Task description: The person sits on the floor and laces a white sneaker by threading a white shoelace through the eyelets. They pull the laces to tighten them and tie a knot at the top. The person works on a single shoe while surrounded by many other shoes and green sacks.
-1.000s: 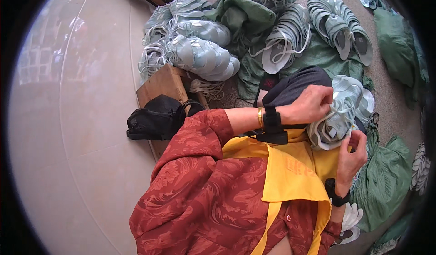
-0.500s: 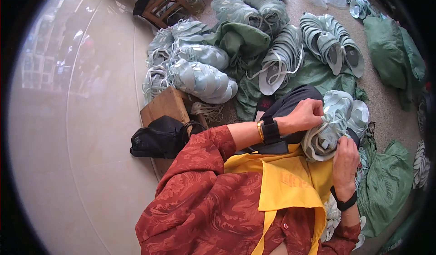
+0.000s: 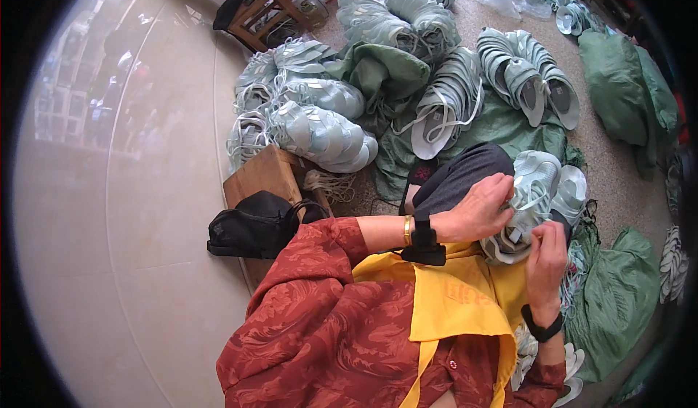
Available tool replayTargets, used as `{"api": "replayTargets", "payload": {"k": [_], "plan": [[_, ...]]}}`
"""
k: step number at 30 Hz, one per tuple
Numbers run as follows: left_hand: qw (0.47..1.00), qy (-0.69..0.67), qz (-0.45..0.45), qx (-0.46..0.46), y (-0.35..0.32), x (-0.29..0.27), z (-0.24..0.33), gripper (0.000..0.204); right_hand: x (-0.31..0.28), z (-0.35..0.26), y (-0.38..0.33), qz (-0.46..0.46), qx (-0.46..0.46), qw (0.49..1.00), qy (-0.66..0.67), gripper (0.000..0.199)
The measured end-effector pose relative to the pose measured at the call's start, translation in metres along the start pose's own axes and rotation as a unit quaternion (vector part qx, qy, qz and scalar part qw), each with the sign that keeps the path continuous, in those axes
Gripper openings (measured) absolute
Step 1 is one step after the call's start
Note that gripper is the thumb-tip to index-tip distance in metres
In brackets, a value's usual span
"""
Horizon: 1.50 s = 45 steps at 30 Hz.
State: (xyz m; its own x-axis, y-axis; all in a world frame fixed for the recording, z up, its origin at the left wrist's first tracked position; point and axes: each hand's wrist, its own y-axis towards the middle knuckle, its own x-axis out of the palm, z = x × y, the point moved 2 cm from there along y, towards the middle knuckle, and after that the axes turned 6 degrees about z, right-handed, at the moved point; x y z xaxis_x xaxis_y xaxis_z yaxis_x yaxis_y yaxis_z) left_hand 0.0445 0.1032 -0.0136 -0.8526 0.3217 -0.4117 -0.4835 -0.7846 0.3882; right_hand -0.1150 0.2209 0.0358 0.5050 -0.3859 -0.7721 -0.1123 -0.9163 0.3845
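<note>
A nested stack of pale mint-green shoe uppers (image 3: 536, 170) rests on my lap, with a light shoelace (image 3: 534, 194) crossing the front one. At the stack's left side, my left hand (image 3: 480, 208) is closed in a pinch at the lace. My right hand (image 3: 547, 263) is lower and to the right, its thumb and fingers pressed together around the lace close to the upper. The fingers partly cover the lace ends. Another pale upper (image 3: 569, 190) lies against the stack's right side.
Several rows of nested uppers (image 3: 323, 135) stand ahead and left, more (image 3: 445, 103) on green cloth (image 3: 502, 121). A wooden stool (image 3: 263, 179) with a black bag (image 3: 251, 226) is at my left. Green sacks (image 3: 618, 292) and loose laces (image 3: 572, 277) are at the right.
Both hands have shifted slightly down and left, and my left wrist has turned. The uppers on my lap have tilted a little, remaining between my hands.
</note>
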Motion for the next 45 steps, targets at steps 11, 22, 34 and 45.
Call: {"api": "replayTargets", "payload": {"k": [11, 22, 34, 45], "plan": [[0.999, 0.003, -0.028, -0.039, 0.0, 0.0, 0.003, 0.016, 0.021, 0.0, 0.012, 0.035, 0.098, 0.987, 0.122, 0.012], [0.997, -0.019, -0.027, -0.066, 0.001, -0.001, 0.002, 0.011, 0.047, 0.0, 0.031, -0.014, 0.067, 0.997, 0.024, 0.009], [0.997, -0.044, -0.029, -0.064, 0.002, -0.001, 0.006, 0.009, -0.019, -0.011, 0.018, -0.125, 0.124, 0.979, 0.105, 0.007], [0.994, -0.029, -0.056, -0.095, 0.004, 0.0, 0.01, 0.013, -0.036, 0.003, -0.051, -0.092, 0.27, 0.929, 0.235, 0.008]]}}
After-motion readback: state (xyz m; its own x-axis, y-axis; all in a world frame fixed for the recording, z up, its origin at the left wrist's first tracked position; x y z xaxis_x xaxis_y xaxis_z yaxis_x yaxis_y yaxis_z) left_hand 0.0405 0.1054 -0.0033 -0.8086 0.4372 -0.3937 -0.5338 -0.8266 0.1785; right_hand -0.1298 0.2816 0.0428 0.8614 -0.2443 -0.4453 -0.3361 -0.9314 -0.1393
